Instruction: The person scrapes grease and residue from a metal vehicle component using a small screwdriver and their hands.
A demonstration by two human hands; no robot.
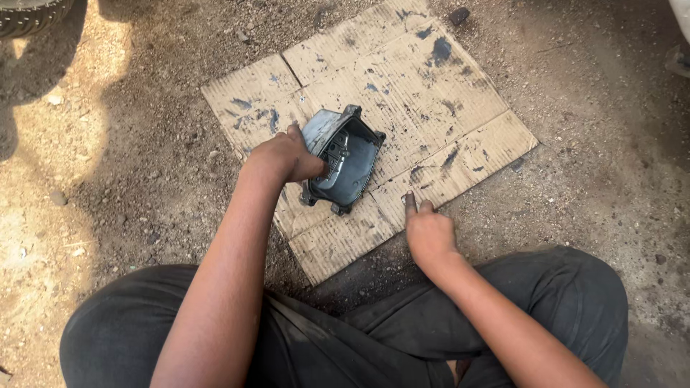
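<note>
A grey metal housing [352, 154], hollow and open side up, rests tilted on a flattened, grease-stained cardboard sheet [424, 93]. My left hand [284, 154] grips the housing's left rim, thumb over the edge and fingers inside. My right hand [425, 230] is apart from it, resting on the cardboard's near edge with fingers curled and the index finger pointing forward; it holds nothing. My legs in dark trousers [546, 294] fill the bottom of the view.
Bare dirt ground with pebbles [144, 172] surrounds the cardboard. A tyre [29, 14] shows at the top left corner. A small dark stone [458, 14] lies beyond the cardboard's far edge. A pale object [679, 50] sits at the top right edge.
</note>
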